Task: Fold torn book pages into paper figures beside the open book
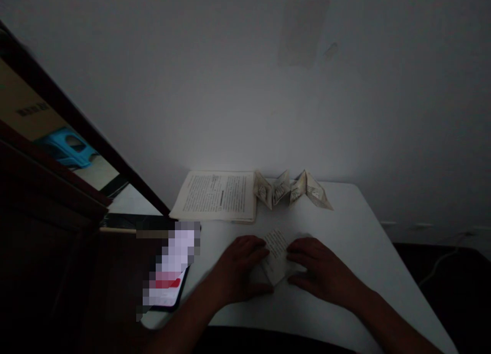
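A small folded piece of printed paper (276, 254) lies on the white table (356, 231) between my hands. My left hand (238, 267) rests at its left edge, fingers curled and pressing on the paper. My right hand (322, 269) lies at its right edge, fingers bent onto the fold. Both hands touch the paper. The room is dim, so finger detail is faint.
A stack of printed pages (217, 195) lies at the table's back. Beside it stand two folded paper shapes (292, 189) against the wall. A lit phone (171, 274) sits at the table's left edge, next to dark wooden furniture (49, 231).
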Demonstrator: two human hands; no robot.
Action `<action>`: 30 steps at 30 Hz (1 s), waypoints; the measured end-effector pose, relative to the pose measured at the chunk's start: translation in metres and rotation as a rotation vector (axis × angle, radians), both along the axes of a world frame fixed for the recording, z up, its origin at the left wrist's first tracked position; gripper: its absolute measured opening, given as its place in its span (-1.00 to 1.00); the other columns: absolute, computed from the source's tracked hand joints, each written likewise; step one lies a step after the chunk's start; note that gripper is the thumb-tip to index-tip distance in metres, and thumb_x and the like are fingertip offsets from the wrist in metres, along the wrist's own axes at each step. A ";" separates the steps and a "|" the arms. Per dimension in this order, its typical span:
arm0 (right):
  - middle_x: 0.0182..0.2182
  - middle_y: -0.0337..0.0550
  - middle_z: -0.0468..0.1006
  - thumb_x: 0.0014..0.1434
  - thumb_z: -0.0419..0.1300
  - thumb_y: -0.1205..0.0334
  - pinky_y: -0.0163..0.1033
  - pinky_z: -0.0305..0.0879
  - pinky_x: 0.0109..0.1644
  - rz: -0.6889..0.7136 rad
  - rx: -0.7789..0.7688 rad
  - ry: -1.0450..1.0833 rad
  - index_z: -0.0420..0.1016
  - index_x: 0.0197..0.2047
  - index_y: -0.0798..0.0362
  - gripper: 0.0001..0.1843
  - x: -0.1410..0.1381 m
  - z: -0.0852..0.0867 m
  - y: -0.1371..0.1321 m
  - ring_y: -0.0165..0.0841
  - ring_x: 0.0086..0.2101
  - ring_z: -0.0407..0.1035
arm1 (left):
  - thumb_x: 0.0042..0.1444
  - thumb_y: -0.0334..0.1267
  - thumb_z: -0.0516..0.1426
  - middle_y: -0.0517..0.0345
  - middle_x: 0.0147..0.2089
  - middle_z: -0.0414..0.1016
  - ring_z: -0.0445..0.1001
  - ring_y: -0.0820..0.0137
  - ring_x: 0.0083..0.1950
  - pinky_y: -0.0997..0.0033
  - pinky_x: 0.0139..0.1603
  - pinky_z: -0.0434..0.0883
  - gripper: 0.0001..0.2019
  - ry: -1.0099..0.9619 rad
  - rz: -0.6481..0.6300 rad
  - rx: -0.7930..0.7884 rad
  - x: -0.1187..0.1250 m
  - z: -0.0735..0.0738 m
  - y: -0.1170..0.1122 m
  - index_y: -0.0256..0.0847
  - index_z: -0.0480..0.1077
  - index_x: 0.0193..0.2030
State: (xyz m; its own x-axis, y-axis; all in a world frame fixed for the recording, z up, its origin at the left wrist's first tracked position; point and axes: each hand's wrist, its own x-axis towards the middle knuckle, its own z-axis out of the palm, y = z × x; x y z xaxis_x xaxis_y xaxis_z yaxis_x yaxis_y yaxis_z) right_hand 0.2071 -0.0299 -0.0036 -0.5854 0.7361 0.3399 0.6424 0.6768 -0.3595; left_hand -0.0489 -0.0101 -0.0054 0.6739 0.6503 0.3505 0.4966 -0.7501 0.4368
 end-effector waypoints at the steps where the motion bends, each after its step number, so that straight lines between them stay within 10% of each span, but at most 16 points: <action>1: -0.14 0.03 0.52 0.08 0.23 0.10 -0.02 0.31 0.00 0.000 0.007 0.005 0.49 -0.10 0.04 -0.68 -0.001 0.000 0.000 -0.16 -0.08 0.37 | -0.11 0.01 0.26 -0.08 0.08 0.36 0.30 0.15 0.10 0.06 0.09 0.30 -0.40 -0.004 -0.007 0.001 0.000 0.000 0.000 -0.20 0.29 0.07; 18: -0.18 -0.01 0.52 0.16 0.11 0.28 -0.02 0.28 -0.01 0.038 0.084 -0.034 0.48 -0.16 0.05 -0.81 -0.001 0.001 0.002 -0.20 -0.13 0.36 | 0.15 -0.33 0.06 0.05 -0.25 0.46 0.40 0.31 -0.19 0.24 -0.15 0.34 -0.90 0.091 0.004 0.195 0.006 -0.011 0.001 -0.25 0.39 -0.27; 30: -0.31 -0.07 0.51 0.19 0.11 0.32 -0.11 0.25 -0.13 -0.026 0.068 -0.001 0.52 -0.22 0.07 -0.84 0.009 -0.008 0.002 -0.28 -0.26 0.34 | 0.17 -0.32 0.06 0.10 -0.40 0.37 0.33 0.34 -0.32 0.27 -0.26 0.32 -0.86 0.096 0.204 0.250 0.004 -0.018 0.002 -0.24 0.41 -0.37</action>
State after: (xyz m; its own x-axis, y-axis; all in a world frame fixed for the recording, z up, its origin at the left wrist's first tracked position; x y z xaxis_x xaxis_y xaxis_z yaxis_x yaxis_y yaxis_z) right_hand 0.2166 -0.0282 -0.0118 -0.5668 0.7262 0.3890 0.6603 0.6828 -0.3127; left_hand -0.0445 -0.0079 -0.0232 0.5759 0.6775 0.4576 0.6777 -0.7086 0.1963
